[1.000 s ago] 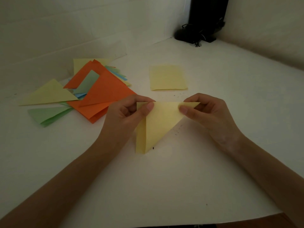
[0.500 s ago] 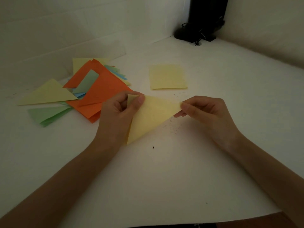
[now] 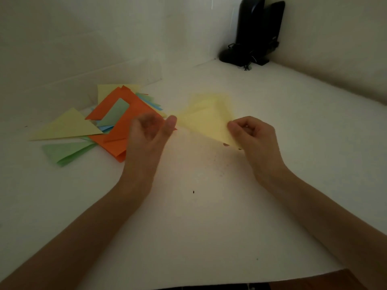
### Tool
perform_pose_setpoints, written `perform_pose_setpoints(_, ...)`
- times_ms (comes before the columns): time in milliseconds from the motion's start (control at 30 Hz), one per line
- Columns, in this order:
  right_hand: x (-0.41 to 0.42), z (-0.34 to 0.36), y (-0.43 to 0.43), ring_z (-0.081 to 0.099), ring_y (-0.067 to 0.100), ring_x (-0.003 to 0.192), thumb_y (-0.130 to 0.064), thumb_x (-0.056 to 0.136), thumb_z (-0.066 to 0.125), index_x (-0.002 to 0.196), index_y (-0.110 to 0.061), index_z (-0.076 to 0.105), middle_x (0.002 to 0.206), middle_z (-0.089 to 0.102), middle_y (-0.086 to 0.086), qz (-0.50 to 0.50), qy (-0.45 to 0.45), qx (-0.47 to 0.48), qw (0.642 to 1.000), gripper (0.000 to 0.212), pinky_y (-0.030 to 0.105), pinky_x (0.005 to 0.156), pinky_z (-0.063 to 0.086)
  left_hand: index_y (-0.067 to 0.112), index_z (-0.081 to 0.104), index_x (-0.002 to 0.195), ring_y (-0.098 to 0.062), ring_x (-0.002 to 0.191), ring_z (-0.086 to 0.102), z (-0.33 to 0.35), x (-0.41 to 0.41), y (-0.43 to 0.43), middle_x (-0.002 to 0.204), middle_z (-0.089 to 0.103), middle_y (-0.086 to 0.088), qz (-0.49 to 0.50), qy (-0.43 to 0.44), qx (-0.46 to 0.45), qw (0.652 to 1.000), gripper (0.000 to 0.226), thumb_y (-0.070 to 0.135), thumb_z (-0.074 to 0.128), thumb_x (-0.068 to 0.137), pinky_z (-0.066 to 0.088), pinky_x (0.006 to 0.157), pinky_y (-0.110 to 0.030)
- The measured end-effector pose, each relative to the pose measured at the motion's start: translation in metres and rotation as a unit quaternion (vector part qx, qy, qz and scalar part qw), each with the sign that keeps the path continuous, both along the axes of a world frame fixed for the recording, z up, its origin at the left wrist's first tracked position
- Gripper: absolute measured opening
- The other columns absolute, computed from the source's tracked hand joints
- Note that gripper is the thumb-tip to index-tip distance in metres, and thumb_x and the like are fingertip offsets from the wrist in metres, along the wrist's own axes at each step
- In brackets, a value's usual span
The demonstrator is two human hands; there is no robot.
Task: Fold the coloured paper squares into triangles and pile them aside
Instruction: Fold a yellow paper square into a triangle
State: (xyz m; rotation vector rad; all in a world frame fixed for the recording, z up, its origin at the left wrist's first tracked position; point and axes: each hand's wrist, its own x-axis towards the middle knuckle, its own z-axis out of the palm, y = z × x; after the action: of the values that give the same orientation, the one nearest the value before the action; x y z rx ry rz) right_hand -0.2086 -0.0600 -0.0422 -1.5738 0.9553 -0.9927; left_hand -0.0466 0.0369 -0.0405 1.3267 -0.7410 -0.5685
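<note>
Above the white table (image 3: 188, 227), the right hand (image 3: 255, 139) pinches the yellow triangle (image 3: 207, 120); the blurred left hand (image 3: 148, 132) seems loose-fingered, holding nothing.

A white table (image 3: 209, 237) fills most of the view, and pale walls (image 3: 104, 38) meet at its far right corner. In that corner stands a black upright device (image 3: 254, 32) on a dark base, with thin black cables (image 3: 248, 59) bunched at its foot. Small dark specks (image 3: 219, 166) lie scattered mid-table. A brown surface (image 3: 326, 282) shows at the near right edge.
</note>
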Motion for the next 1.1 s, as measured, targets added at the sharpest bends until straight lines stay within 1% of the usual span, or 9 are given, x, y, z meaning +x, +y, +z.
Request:
perform_pose_setpoints(100,0.017,0.0,0.002,0.057,0.015,0.069,-0.018,0.092,0.059,0.084,-0.011,0.066,0.075,0.068,0.009,-0.027,-0.009,0.014,1.0,0.013,0.017,0.059,0.041,0.012,0.061,0.102,-0.008,0.089,0.069,-0.001,-0.013,-0.003,0.097,0.07,0.001,-0.12,0.139,0.084,0.979,0.05,0.044,0.065,0.064,0.051,0.069,-0.016)
perform_pose_setpoints(167,0.026,-0.001,0.008,0.057,0.015,0.068,-0.02,0.092,0.059,0.084,-0.012,0.066,0.075,0.067,0.007,-0.032,-0.009,0.004,0.999,0.013,0.02,0.062,0.043,0.012,0.065,0.097,-0.009,0.089,0.069,-0.003,-0.021,-0.004,0.093,0.073,0.002,-0.144,0.11,0.101,0.978,0.042,0.041,0.066,0.066,0.051,0.069,-0.017)
perform_pose_setpoints(267,0.032,-0.005,0.018,0.057,0.007,0.062,-0.021,0.093,0.058,0.084,-0.013,0.063,0.068,0.064,-0.001,-0.031,0.006,-0.029,0.999,0.013,0.017,0.061,0.045,0.008,0.068,0.095,-0.008,0.088,0.068,-0.003,-0.024,-0.006,0.089,0.072,0.0,-0.139,0.079,0.098,0.982,0.029,0.031,0.068,0.077,0.048,0.069,-0.017)
perform_pose_setpoints(400,0.032,-0.009,0.027,0.054,0.015,0.056,-0.022,0.096,0.052,0.081,-0.024,0.05,0.067,0.064,0.009,0.002,0.029,-0.064,0.997,0.015,0.017,0.052,0.04,0.012,0.07,0.098,-0.006,0.076,0.067,-0.004,-0.022,-0.007,0.086,0.072,0.001,-0.133,0.131,0.092,0.978,0.015,0.013,0.066,0.083,0.049,0.061,-0.016)
perform_pose_setpoints(467,0.033,-0.009,0.028,0.049,0.009,0.053,-0.022,0.097,0.05,0.083,-0.025,0.047,0.063,0.059,0.001,0.005,0.047,-0.092,0.995,0.015,0.014,0.051,0.035,0.01,0.07,0.087,-0.006,0.073,0.067,-0.003,-0.021,-0.007,0.08,0.072,0.0,-0.121,0.158,0.085,0.976,0.006,0.013,0.067,0.083,0.049,0.059,-0.015)
perform_pose_setpoints(767,0.028,-0.012,0.029,0.041,0.008,0.052,-0.021,0.096,0.051,0.077,-0.024,0.05,0.054,0.05,-0.01,0.02,0.076,-0.088,0.993,0.019,0.017,0.051,0.032,0.011,0.065,0.081,-0.003,0.063,0.065,0.003,0.011,-0.009,0.068,0.07,0.006,-0.004,0.299,0.003,0.954,0.008,0.01,0.062,0.088,0.05,0.056,-0.014)
perform_pose_setpoints(933,0.015,0.0,0.016,0.054,0.011,0.085,-0.029,0.093,0.053,0.088,-0.021,0.057,0.084,0.063,-0.008,0.025,0.136,-0.151,0.979,0.01,0.013,0.068,0.034,0.016,0.067,0.078,-0.003,0.063,0.063,0.002,0.025,-0.005,0.065,0.068,0.009,-0.02,0.049,0.099,0.994,0.012,0.012,0.063,0.088,0.046,0.052,-0.013)
perform_pose_setpoints(1033,0.004,0.013,0.009,0.045,0.009,0.101,-0.029,0.093,0.054,0.105,-0.022,0.055,0.095,0.056,-0.017,0.019,0.185,-0.208,0.96,0.014,0.004,0.075,0.031,0.022,0.065,0.072,0.003,0.052,0.058,0.002,0.023,-0.002,0.06,0.064,0.01,-0.055,-0.138,0.166,0.975,0.019,0.011,0.065,0.086,0.041,0.052,-0.011)
perform_pose_setpoints(1100,0.002,0.011,0.011,0.042,0.013,0.107,-0.033,0.09,0.057,0.106,-0.019,0.058,0.101,0.057,-0.011,0.05,0.252,-0.26,0.931,0.022,0.015,0.086,0.034,0.023,0.066,0.072,0.001,0.059,0.058,-0.003,0.018,-0.002,0.068,0.063,0.01,-0.05,-0.229,0.205,0.95,0.016,0.015,0.067,0.085,0.044,0.063,-0.017)
